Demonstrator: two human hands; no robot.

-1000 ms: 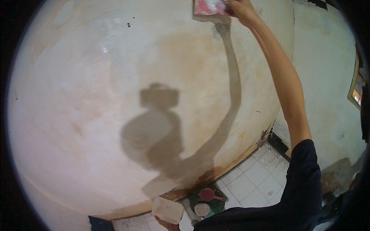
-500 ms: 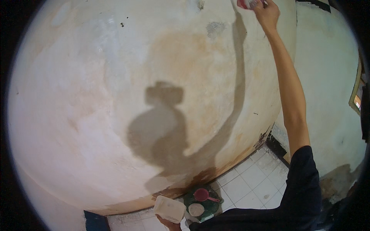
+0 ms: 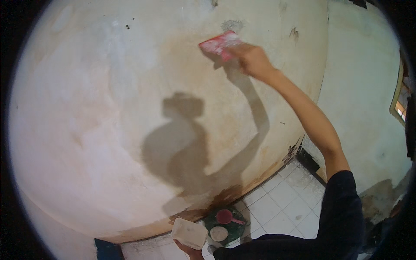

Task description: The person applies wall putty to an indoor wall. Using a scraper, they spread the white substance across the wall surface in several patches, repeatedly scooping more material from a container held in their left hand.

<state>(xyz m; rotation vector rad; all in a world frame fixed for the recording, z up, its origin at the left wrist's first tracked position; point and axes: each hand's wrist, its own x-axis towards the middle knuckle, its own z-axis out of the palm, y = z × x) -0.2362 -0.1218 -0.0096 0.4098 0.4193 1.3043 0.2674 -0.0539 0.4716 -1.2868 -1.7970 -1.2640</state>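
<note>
My right hand is closed around a red putty spreader smeared with white paste. The spreader is at the stained, off-white wall, just below a rough grey patch; whether its edge presses on the surface I cannot tell. Low down, near the foot of the wall, my left hand grips a cream-coloured rectangular tub from beneath and the side. What the tub holds is hard to make out. A shadow of my head and raised arm falls across the wall.
On the white tiled floor a pink dipper and a round pale object rest on something dark green. A second wall meets this one at the right. Peeling, brown-stained plaster runs along the wall's base.
My right hand has brought the spreader down and to the left, from the top edge to beside the grey patch. The left hand and tub have barely shifted.
</note>
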